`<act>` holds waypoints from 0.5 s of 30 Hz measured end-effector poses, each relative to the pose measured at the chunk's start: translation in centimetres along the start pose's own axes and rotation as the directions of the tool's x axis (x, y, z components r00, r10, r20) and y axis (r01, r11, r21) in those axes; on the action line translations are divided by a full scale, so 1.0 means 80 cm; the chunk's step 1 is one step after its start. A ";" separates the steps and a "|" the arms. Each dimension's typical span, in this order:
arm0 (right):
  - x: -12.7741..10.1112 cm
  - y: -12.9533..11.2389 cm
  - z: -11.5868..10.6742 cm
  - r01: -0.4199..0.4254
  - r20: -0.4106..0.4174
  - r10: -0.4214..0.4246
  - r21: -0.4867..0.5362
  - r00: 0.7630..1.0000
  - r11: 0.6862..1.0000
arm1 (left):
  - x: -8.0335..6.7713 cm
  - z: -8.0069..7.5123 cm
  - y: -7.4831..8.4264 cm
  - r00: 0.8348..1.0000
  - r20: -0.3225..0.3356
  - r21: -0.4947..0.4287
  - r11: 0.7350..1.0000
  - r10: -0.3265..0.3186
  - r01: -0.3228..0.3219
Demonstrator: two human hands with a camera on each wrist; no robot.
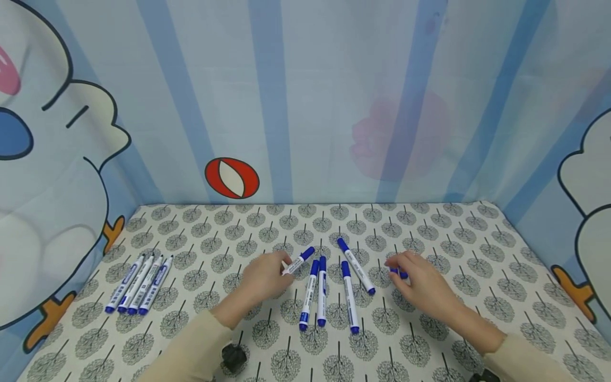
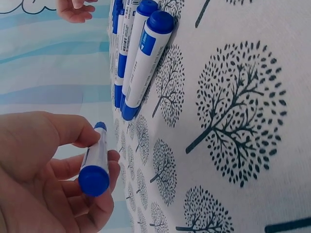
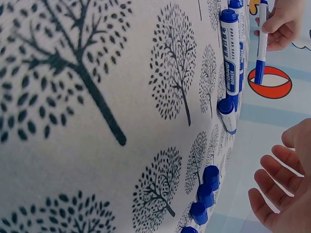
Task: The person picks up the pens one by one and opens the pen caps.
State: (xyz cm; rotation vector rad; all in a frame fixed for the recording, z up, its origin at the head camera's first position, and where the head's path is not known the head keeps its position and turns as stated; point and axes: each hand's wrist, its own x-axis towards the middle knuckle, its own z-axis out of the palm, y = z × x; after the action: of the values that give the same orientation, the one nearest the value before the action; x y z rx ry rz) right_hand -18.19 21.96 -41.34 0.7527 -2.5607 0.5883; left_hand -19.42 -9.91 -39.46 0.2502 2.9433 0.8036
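The markers look like smooth plastic: glossy white barrels with printed blue labels and satin blue caps that catch soft highlights. The cloth on the table is matt woven fabric with a fine grain and dark printed trees. At twelve o'clock the backdrop is thin, slightly sheer printed fabric, matt and smooth. The sleeves are soft matt knit.
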 end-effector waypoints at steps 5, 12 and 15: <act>0.001 -0.002 -0.001 0.003 0.011 -0.003 0.001 1.000 1.000 | -0.002 -0.004 0.001 0.999 -0.026 0.021 0.999 0.033 -0.032; 0.003 -0.009 0.001 0.038 0.033 -0.038 0.010 0.999 0.999 | -0.007 -0.009 0.005 0.994 -0.034 0.041 0.994 0.107 -0.106; 0.004 -0.013 0.003 0.054 0.046 -0.054 0.013 0.997 0.998 | -0.010 -0.011 0.006 0.989 -0.034 0.044 0.989 0.145 -0.143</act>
State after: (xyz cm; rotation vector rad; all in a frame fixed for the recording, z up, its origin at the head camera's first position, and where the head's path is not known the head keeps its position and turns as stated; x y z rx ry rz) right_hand -17.89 20.91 -41.14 0.8459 -2.5722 0.5749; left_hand -18.64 -10.09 -38.40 0.4610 3.0071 0.7715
